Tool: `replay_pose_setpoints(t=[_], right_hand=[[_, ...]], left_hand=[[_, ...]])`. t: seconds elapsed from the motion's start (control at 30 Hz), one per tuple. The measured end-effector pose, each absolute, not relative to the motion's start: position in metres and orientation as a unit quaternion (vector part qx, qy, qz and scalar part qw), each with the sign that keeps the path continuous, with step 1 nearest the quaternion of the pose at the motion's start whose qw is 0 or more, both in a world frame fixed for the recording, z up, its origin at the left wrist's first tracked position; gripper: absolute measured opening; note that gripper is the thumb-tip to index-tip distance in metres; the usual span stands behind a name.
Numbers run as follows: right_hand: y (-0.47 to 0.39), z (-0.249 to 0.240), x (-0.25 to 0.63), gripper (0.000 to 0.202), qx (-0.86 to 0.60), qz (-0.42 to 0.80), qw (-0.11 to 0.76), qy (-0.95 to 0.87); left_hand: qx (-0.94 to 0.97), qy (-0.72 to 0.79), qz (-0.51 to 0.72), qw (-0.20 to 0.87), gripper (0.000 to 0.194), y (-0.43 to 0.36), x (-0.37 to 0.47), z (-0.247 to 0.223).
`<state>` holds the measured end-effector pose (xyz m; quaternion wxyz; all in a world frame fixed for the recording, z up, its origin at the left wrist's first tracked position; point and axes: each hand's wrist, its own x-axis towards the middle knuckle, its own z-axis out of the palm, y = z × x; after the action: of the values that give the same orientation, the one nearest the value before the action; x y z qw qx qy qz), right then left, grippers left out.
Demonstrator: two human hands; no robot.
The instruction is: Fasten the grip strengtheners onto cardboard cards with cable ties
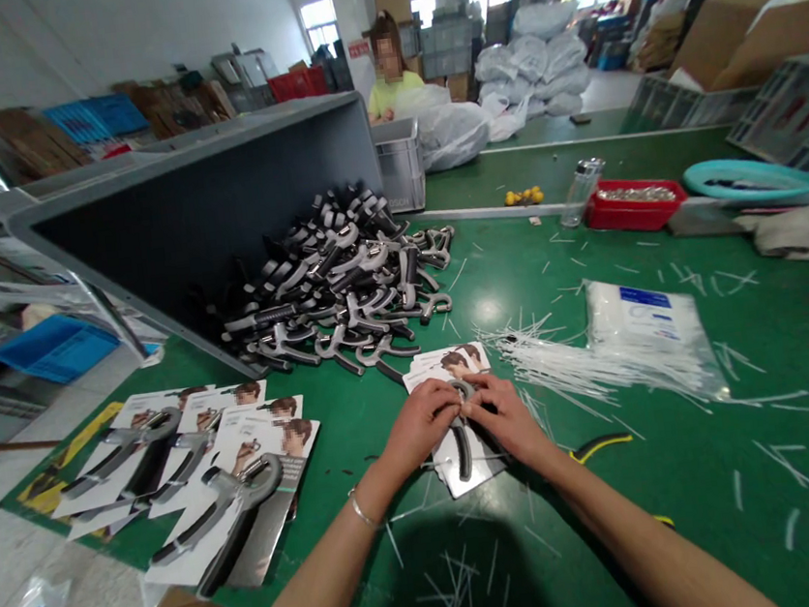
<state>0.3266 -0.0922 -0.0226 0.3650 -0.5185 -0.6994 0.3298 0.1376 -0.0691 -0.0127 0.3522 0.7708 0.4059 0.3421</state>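
A hand grip strengthener point(463, 448) with black and grey handles lies on a stack of printed cards point(461, 480) right in front of me. My left hand point(427, 420) pinches its upper end from the left. From the other side, my right hand point(503, 416) has its fingers closed at the same spot, the fingertips meeting near the spring. Whether a cable tie is between the fingers is hidden. Loose white cable ties point(564, 363) lie just right of the cards, beside a clear bag of cable ties point(641, 325). Yellow-and-black pliers handles point(603, 444) show beside my right forearm.
A tipped grey crate point(201, 185) spills a heap of hand grips point(350, 280) at the back left. Carded grips point(238, 508) lie at the left edge. A red tray point(634, 209), a glass jar point(580, 194) and a turquoise plate point(752, 178) stand behind. A person point(392, 81) sits beyond.
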Motion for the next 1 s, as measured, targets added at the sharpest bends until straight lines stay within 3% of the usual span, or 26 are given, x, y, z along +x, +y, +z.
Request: replay_pose_setpoints(t=[0.13, 0.2, 0.3, 0.47, 0.6, 0.73, 0.9, 1.0], right_hand=[[-0.093, -0.027, 0.326, 0.018, -0.506, 0.328, 0.377, -0.703], [-0.094, -0.028, 0.325, 0.009, -0.507, 0.315, 0.390, -0.701], [-0.093, -0.031, 0.323, 0.013, -0.516, 0.295, 0.417, -0.687], [-0.089, -0.037, 0.317, 0.014, -0.524, 0.290, 0.439, -0.669], [-0.093, -0.031, 0.324, 0.009, -0.531, 0.293, 0.432, -0.668], [-0.113, -0.008, 0.343, 0.014, -0.509, 0.315, 0.366, -0.713], [-0.125, 0.009, 0.343, 0.012, -0.443, 0.217, 0.230, -0.839], [-0.118, 0.008, 0.334, 0.007, -0.453, 0.149, 0.187, -0.859]], left_hand=[[0.707, 0.456, 0.369, 0.395, 0.011, -0.069, 0.140, -0.005], [0.715, 0.471, 0.379, 0.351, 0.011, -0.074, 0.146, 0.001], [0.757, 0.471, 0.378, 0.251, 0.011, -0.092, 0.159, 0.006], [0.883, 0.388, 0.244, 0.101, 0.019, -0.131, 0.169, -0.011], [0.889, 0.399, 0.212, 0.078, 0.014, -0.152, 0.158, -0.017], [0.802, 0.546, 0.229, 0.079, 0.050, -0.163, 0.142, -0.009], [0.797, 0.545, 0.207, 0.159, 0.020, -0.142, 0.137, -0.012], [0.789, 0.526, 0.231, 0.219, 0.018, -0.119, 0.135, -0.013]])
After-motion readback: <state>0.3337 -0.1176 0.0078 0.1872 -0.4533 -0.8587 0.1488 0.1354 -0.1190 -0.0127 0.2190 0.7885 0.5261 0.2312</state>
